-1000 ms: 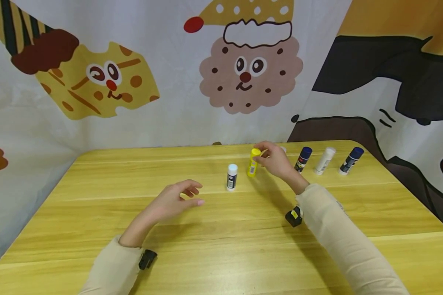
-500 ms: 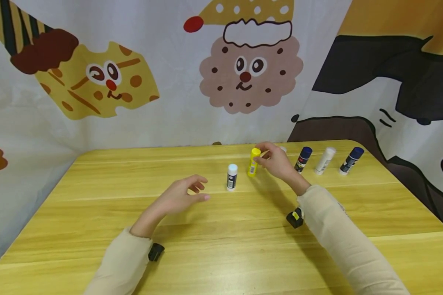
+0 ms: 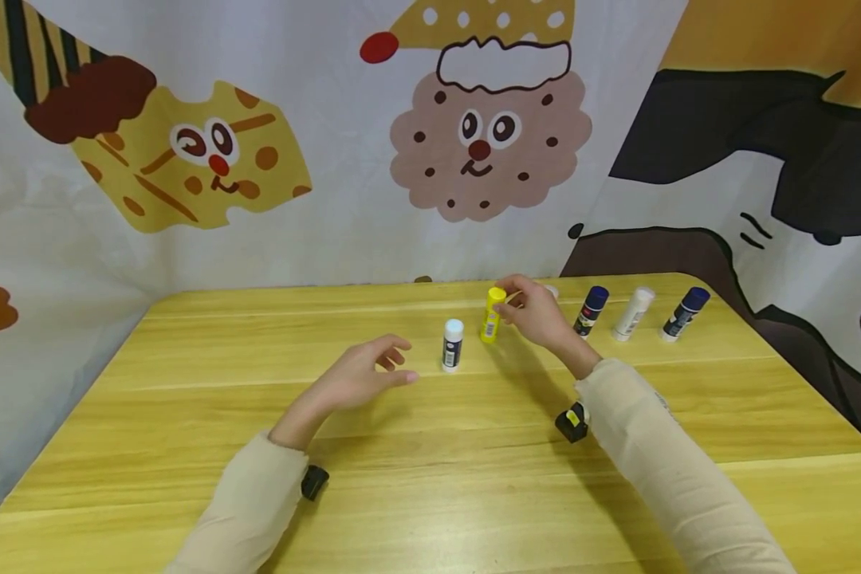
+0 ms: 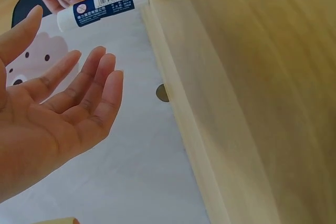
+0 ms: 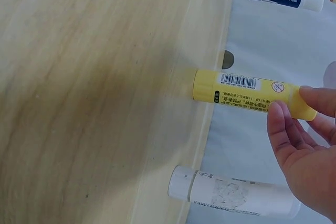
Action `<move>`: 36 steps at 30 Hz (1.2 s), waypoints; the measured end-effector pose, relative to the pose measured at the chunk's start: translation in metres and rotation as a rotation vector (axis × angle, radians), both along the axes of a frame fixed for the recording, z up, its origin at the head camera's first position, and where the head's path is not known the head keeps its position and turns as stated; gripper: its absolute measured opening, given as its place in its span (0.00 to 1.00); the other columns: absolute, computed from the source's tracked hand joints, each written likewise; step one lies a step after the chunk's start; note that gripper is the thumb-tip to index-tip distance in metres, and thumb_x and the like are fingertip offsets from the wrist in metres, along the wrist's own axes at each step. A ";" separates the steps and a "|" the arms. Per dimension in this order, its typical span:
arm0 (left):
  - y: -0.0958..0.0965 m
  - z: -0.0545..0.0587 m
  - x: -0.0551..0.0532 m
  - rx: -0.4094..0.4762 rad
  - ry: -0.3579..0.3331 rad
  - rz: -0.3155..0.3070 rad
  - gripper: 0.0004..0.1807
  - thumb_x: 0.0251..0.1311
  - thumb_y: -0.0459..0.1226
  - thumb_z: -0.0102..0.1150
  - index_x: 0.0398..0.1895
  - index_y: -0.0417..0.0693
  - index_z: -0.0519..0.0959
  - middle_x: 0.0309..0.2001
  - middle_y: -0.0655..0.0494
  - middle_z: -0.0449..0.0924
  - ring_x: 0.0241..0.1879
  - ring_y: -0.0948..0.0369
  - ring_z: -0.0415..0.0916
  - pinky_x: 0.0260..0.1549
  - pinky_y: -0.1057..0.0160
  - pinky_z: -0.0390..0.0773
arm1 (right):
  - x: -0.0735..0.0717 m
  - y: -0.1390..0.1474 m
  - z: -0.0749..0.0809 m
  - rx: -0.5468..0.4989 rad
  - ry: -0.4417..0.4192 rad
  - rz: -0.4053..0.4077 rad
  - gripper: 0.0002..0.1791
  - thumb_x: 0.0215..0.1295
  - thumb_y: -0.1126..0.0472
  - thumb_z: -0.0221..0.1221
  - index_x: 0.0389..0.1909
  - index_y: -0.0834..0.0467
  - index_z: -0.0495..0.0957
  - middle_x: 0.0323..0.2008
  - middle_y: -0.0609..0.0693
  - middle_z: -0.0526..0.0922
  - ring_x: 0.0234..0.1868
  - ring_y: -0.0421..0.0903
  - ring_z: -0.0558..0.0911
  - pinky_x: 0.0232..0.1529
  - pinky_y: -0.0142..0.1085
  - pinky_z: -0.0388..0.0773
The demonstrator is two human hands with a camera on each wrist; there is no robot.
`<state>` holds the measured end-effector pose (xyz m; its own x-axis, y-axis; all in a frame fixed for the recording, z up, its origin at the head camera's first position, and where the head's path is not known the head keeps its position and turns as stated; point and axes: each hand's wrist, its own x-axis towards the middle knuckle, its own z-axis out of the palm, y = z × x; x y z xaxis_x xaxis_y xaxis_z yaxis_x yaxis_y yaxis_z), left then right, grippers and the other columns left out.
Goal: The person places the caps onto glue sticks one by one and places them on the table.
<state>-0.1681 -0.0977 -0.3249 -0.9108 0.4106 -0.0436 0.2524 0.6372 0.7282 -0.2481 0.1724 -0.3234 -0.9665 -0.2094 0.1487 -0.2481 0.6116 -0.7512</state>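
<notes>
A yellow glue stick [image 3: 489, 325] stands upright on the wooden table, its cap end pinched between the thumb and fingers of my right hand [image 3: 536, 315]. The right wrist view shows the fingertips on the upper part of this yellow tube [image 5: 247, 90], below which the barcode label is visible. Just left of it stands a white-capped glue stick [image 3: 452, 351] with a navy label. My left hand [image 3: 362, 373] hovers beside that one, fingers relaxed and apart, holding nothing. In the left wrist view the palm [image 4: 58, 114] faces up toward the camera, with a gap to the navy-labelled tube [image 4: 105, 6].
Right of my right hand stand a navy-capped glue stick [image 3: 591, 311], a white one [image 3: 633, 314] and another navy-capped one [image 3: 685, 314]. A further white glue stick [image 5: 236, 195] is mostly hidden behind the right hand in the head view. A cartoon-print curtain [image 3: 344, 159] hangs behind the table.
My left hand has moved right and slightly farther from me, closer to the navy-labelled glue stick. The right hand stays at the yellow glue stick, which has barely moved.
</notes>
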 end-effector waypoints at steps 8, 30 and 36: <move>0.006 0.001 -0.005 0.004 -0.024 0.010 0.27 0.59 0.44 0.59 0.59 0.42 0.67 0.49 0.47 0.73 0.49 0.53 0.71 0.46 0.53 0.71 | -0.001 -0.001 0.001 0.002 0.003 -0.006 0.19 0.63 0.68 0.55 0.54 0.66 0.67 0.47 0.61 0.73 0.39 0.54 0.76 0.38 0.44 0.78; 0.021 -0.004 -0.020 0.044 -0.054 0.070 0.29 0.59 0.43 0.58 0.62 0.45 0.65 0.51 0.48 0.73 0.49 0.53 0.71 0.43 0.56 0.73 | 0.004 0.002 0.004 -0.025 -0.021 0.012 0.22 0.62 0.66 0.56 0.57 0.64 0.65 0.52 0.64 0.70 0.40 0.55 0.77 0.40 0.49 0.77; 0.024 -0.004 -0.023 0.056 -0.070 0.061 0.29 0.59 0.42 0.58 0.63 0.48 0.64 0.51 0.48 0.73 0.49 0.53 0.71 0.43 0.56 0.74 | 0.006 0.006 0.006 -0.038 -0.032 0.020 0.23 0.62 0.64 0.57 0.58 0.63 0.65 0.52 0.63 0.70 0.40 0.56 0.77 0.38 0.47 0.77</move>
<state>-0.1908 -0.0738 -0.3289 -0.9298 0.3577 -0.0863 0.1617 0.6079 0.7774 -0.2425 0.1788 -0.3177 -0.9666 -0.2233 0.1260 -0.2353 0.5777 -0.7816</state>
